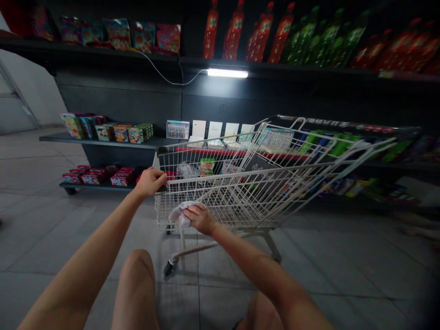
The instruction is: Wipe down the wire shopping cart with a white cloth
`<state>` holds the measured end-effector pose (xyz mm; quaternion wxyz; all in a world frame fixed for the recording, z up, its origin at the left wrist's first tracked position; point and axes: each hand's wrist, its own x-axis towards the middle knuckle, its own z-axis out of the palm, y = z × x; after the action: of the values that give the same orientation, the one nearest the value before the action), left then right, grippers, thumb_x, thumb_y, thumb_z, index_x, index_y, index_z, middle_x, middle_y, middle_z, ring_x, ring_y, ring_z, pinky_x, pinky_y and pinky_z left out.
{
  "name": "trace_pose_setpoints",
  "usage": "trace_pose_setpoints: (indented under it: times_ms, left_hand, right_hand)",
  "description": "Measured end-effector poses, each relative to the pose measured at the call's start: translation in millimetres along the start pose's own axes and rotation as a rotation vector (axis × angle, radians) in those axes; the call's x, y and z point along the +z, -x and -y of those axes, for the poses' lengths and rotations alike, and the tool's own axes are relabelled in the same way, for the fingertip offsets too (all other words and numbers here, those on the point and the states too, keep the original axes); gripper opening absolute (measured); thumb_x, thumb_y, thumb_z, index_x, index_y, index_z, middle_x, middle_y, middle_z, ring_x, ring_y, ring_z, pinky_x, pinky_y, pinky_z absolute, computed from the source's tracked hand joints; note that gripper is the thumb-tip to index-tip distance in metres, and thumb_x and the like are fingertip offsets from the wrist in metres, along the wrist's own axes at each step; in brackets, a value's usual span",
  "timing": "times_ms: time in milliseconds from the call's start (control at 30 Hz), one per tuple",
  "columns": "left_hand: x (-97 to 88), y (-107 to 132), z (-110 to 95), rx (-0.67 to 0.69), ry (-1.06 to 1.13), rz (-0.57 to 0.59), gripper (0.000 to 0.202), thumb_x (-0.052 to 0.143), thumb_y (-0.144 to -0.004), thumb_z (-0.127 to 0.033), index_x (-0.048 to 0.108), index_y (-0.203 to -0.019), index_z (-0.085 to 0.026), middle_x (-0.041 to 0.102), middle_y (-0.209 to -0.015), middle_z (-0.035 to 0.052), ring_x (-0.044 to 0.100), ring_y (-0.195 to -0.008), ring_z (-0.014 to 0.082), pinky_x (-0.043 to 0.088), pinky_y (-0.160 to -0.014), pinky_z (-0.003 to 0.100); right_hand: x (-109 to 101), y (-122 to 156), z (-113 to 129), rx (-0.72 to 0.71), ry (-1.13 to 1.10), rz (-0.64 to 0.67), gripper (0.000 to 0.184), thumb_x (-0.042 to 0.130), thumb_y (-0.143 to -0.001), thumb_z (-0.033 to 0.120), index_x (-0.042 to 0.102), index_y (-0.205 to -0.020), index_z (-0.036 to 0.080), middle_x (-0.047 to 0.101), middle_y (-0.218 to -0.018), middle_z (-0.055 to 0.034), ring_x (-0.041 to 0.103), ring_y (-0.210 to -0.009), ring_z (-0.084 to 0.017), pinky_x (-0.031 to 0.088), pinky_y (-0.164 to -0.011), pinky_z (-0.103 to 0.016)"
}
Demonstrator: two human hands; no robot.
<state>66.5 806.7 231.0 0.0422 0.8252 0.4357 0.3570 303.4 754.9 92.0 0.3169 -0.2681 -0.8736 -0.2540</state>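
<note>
One camera sits on the person's head, looking forward and tilted down past the knee point(135, 275). It is closest to the forearms and to the fingers point(155, 177) of the left hand and the fingers point(194, 212) of the right, low near the frame's middle. Just beyond the fingers stands a wire shopping cart point(220, 149). Farther beyond the fingers, the view faces a dark store shelf point(103, 143), with the tiled floor point(343, 275) spreading below.

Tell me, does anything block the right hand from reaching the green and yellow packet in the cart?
Yes. The wire side of the shopping cart stands between the right hand and the green and yellow packet. The white cloth sits under that hand, against the wires.
</note>
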Motion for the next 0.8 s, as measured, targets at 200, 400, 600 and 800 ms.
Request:
trace_pose_setpoints:
  times_ms: [200, 400, 600, 800]
  left_hand:
    - [-1.2, 0.0, -2.7, 0.004, -0.011, 0.004, 0.041, 0.035, -0.076, -0.044, 0.033, -0.044, -0.019, 0.033, -0.044, -0.0052, 0.034, -0.048, 0.0087, 0.037, -0.100, 0.037]
    - [-1.0, 1.3, -4.5, 0.013, -0.026, 0.000, 0.039, 0.036, -0.076, -0.041, 0.033, -0.043, -0.019, 0.037, -0.044, -0.0036, 0.037, -0.050, 0.0106, 0.045, -0.087, 0.033]
    - [-1.7, 1.5, 3.9, 0.023, -0.078, 0.032, 0.041, 0.036, -0.079, -0.043, 0.040, -0.045, -0.019, 0.043, -0.046, -0.0028, 0.043, -0.052, 0.0117, 0.045, -0.079, 0.029]
    - [-11.5, 2.7, 10.8, 0.013, -0.128, 0.048, 0.042, 0.037, -0.079, -0.044, 0.047, -0.046, -0.020, 0.051, -0.048, 0.0010, 0.049, -0.054, 0.0156, 0.040, -0.061, 0.026]
  right_hand:
    - [-22.6, -4.8, -26.4, -0.248, 0.019, 0.127, 0.023, 0.047, -0.092, 0.017, 0.066, -0.105, 0.019, 0.069, -0.108, -0.0026, 0.060, -0.101, -0.013, 0.046, -0.091, -0.030]
    - [-107.1, -61.8, -53.9, 0.306, 0.212, -0.114, 0.027, 0.046, -0.092, 0.020, 0.066, -0.110, 0.022, 0.065, -0.109, -0.0075, 0.054, -0.104, -0.022, 0.042, -0.093, -0.041]
    - [-113.6, -91.6, -46.1, 0.272, 0.194, 0.168, 0.028, 0.051, -0.088, 0.020, 0.070, -0.108, 0.024, 0.065, -0.093, -0.0079, 0.056, -0.086, -0.020, 0.045, -0.078, -0.037]
    - [-184.3, -7.6, -135.3, 0.393, 0.215, 0.288, 0.041, 0.053, -0.074, 0.009, 0.069, -0.111, 0.020, 0.066, -0.100, -0.0090, 0.057, -0.089, -0.021, 0.046, -0.081, -0.036]
